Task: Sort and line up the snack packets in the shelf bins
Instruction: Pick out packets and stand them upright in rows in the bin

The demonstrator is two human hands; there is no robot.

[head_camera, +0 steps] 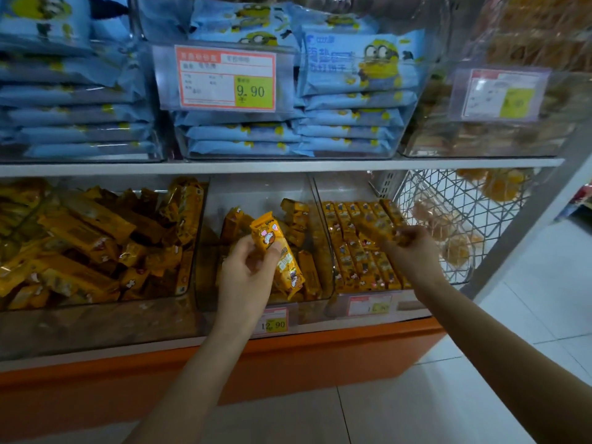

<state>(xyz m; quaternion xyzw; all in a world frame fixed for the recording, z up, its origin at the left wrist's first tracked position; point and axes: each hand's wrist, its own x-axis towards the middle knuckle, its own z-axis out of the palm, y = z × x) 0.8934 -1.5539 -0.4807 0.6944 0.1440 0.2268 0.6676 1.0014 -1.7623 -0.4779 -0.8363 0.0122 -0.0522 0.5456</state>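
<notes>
on the lower shelf, over the middle clear plastic bin (256, 190), i see the left hand (246, 274) gripping a long yellow snack packet with cartoon print (278, 251). thumb and fingers curl round its left edge, and the packet is tilted, its top end leaning left, lifted above what lies in the bin. that bin holds only a few loose yellow packets (298, 219), lying at mixed angles on its floor and against its back.

just beside it, the right clear plastic bin (339, 187) holds small yellow packets (358, 251) lined up side by side in neat rows. the right hand (413, 251) is over these rows with its fingers curled at something yellow, but motion blur hides the fingertips and i cannot tell whether it has hold of a packet.

the left clear plastic bin (96, 322) is heaped with larger yellow packets (80, 235) in a jumble, some flat and some on end. a red-bordered price tag reading 12.90 (275, 322) hangs on the front of the middle bin.

on the shelf above, clear bins hold flat stacks of light blue packets with a yellow cartoon figure (352, 68), and a tag reading 9.90 (226, 80) sits on the centre one. a white wire basket (448, 203) at the shelf's right end holds clear-wrapped orange items (455, 248), too blurred to name. an orange base panel (320, 354) runs under the lower shelf.
</notes>
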